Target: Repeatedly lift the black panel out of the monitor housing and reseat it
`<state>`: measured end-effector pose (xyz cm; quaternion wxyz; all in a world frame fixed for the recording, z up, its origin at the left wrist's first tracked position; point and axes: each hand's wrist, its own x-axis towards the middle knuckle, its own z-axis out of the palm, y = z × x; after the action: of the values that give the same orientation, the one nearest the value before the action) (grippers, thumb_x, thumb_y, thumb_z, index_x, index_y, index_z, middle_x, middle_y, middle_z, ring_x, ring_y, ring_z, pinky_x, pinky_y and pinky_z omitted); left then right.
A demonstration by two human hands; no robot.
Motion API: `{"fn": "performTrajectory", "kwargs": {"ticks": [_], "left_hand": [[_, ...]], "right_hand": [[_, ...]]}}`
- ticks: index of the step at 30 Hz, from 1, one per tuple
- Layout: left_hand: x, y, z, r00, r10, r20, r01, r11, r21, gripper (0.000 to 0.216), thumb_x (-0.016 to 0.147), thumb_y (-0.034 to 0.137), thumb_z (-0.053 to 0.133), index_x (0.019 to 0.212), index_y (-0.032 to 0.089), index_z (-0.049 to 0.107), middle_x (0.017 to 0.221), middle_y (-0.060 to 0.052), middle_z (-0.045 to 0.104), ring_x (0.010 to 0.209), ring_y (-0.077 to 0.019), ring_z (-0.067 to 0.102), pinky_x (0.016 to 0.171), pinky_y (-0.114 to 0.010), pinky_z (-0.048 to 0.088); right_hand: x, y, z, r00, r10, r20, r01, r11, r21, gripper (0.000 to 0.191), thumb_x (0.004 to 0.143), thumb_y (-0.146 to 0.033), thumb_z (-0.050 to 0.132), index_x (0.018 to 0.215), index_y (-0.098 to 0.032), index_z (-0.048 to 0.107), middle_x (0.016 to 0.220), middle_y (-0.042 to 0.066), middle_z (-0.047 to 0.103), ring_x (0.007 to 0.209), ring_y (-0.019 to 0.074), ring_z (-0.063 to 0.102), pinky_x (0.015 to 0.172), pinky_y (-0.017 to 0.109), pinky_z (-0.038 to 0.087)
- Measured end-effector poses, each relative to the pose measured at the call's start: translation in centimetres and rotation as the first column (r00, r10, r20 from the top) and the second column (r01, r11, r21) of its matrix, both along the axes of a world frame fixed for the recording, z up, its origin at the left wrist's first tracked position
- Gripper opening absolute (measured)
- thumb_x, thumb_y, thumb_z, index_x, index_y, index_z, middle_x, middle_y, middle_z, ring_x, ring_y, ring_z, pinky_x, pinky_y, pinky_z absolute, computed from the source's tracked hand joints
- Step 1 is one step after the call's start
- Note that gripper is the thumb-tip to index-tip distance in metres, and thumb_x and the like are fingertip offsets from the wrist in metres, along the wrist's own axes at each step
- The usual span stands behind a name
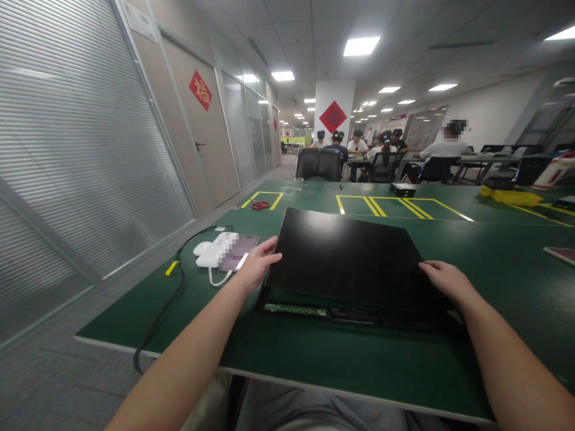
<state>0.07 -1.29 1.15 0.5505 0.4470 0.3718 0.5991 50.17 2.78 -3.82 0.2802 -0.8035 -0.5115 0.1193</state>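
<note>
A flat black display panel [345, 254] is held tilted over the green table, its near edge low and its far edge raised. My left hand [260, 263] is closed on its left edge, thumb on the front face. On the right edge my right hand [442, 276] pinches the panel, its other fingers hidden behind. Below the near edge shows a dark frame [395, 320] lying on the table. A narrow green circuit board [295, 309] is visible along that frame's left part. The rest of the frame is covered by the panel.
On the green table [135, 317] at left lie a phone [240, 251], white devices [206, 254] and a black cable [164, 308]. Red-handled scissors [260, 205], a small black box [403, 190] and a yellow tray [512, 196] are farther back. Several people sit beyond.
</note>
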Motion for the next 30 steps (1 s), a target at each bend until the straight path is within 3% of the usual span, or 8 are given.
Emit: {"fn": "performTrajectory", "kwargs": {"ticks": [5, 8, 12, 15, 18, 22, 26, 30], "left_hand": [[0.4, -0.5, 0.4, 1.0, 0.005, -0.014, -0.005, 0.998, 0.07, 0.063, 0.055, 0.02, 0.091, 0.117, 0.017, 0.079, 0.139, -0.014, 0.069, 0.149, -0.0376, 0.043, 0.124, -0.052, 0.03], [0.3, -0.7, 0.8, 1.0, 0.005, -0.003, -0.004, 0.997, 0.077, 0.065, 0.057, 0.022, 0.088, 0.121, 0.016, 0.077, 0.138, -0.013, 0.07, 0.144, -0.0377, 0.049, 0.122, -0.049, 0.036], [-0.3, -0.6, 1.3, 0.996, 0.08, 0.026, -0.08, 0.996, 0.027, 0.072, 0.06, 0.022, 0.082, 0.131, 0.019, 0.072, 0.136, -0.009, 0.072, 0.131, -0.0361, 0.062, 0.114, -0.047, 0.046], [-0.8, -0.5, 1.6, 0.99, 0.127, 0.057, -0.127, 0.992, -0.003, 0.075, 0.061, 0.02, 0.077, 0.136, 0.02, 0.068, 0.133, -0.007, 0.073, 0.125, -0.0344, 0.066, 0.109, -0.044, 0.051], [-0.9, -0.5, 1.8, 0.992, 0.11, 0.06, -0.11, 0.994, -0.001, 0.075, 0.062, 0.02, 0.074, 0.137, 0.018, 0.067, 0.131, -0.007, 0.074, 0.123, -0.0332, 0.067, 0.107, -0.042, 0.052], [-0.6, -0.6, 1.8, 0.996, 0.078, 0.035, -0.078, 0.997, -0.011, 0.072, 0.063, 0.02, 0.072, 0.135, 0.018, 0.068, 0.126, -0.006, 0.076, 0.122, -0.0321, 0.067, 0.106, -0.042, 0.052], [-0.4, -0.3, 1.2, 0.999, 0.021, -0.026, -0.024, 0.994, -0.109, 0.064, 0.062, 0.021, 0.076, 0.126, 0.018, 0.073, 0.116, -0.007, 0.079, 0.114, -0.0321, 0.07, 0.102, -0.043, 0.053], [-0.5, 0.3, 0.2, 0.963, 0.074, -0.259, -0.111, 0.985, -0.13, 0.048, 0.067, 0.031, 0.079, 0.113, 0.017, 0.078, 0.11, -0.011, 0.079, 0.109, -0.031, 0.07, 0.098, -0.04, 0.052]], "right_hand": [[-0.3, -0.6, 0.4, 0.97, -0.063, -0.234, 0.076, 0.996, 0.047, 0.029, 0.072, -0.05, 0.072, 0.078, -0.022, 0.074, 0.1, 0.016, 0.077, 0.103, 0.0347, 0.07, 0.094, 0.047, 0.054], [-1.0, -1.2, 1.0, 0.891, -0.06, -0.45, 0.122, 0.986, 0.111, 0.027, 0.064, -0.045, 0.076, 0.08, -0.023, 0.074, 0.1, 0.012, 0.077, 0.106, 0.0339, 0.069, 0.099, 0.048, 0.052], [-2.2, -2.2, 2.5, 0.764, 0.054, -0.642, 0.1, 0.975, 0.2, 0.033, 0.061, -0.039, 0.074, 0.089, -0.022, 0.072, 0.107, 0.011, 0.077, 0.112, 0.0311, 0.067, 0.095, 0.042, 0.054], [-3.4, -3.4, 4.2, 0.644, 0.218, -0.733, -0.025, 0.964, 0.265, 0.041, 0.07, -0.039, 0.066, 0.107, -0.022, 0.07, 0.109, 0.011, 0.076, 0.105, 0.0289, 0.07, 0.089, 0.039, 0.057], [-4.6, -5.0, 5.8, 0.595, 0.349, -0.724, -0.071, 0.92, 0.385, 0.052, 0.08, -0.043, 0.056, 0.129, -0.026, 0.063, 0.111, 0.008, 0.076, 0.103, 0.0285, 0.072, 0.089, 0.041, 0.058], [-5.3, -6.3, 6.7, 0.63, 0.246, -0.737, -0.049, 0.959, 0.278, 0.057, 0.08, -0.05, 0.052, 0.127, -0.021, 0.067, 0.099, 0.013, 0.076, 0.09, 0.0324, 0.074, 0.087, 0.049, 0.059], [-5.1, -6.5, 7.2, 0.608, 0.222, -0.763, 0.056, 0.946, 0.32, 0.055, 0.079, -0.044, 0.049, 0.122, -0.018, 0.071, 0.098, 0.016, 0.075, 0.089, 0.0331, 0.074, 0.089, 0.05, 0.058], [-4.5, -6.4, 7.6, 0.559, 0.198, -0.805, 0.141, 0.935, 0.327, 0.054, 0.079, -0.036, 0.048, 0.124, -0.015, 0.069, 0.105, 0.018, 0.074, 0.093, 0.0333, 0.073, 0.09, 0.05, 0.057]]}}
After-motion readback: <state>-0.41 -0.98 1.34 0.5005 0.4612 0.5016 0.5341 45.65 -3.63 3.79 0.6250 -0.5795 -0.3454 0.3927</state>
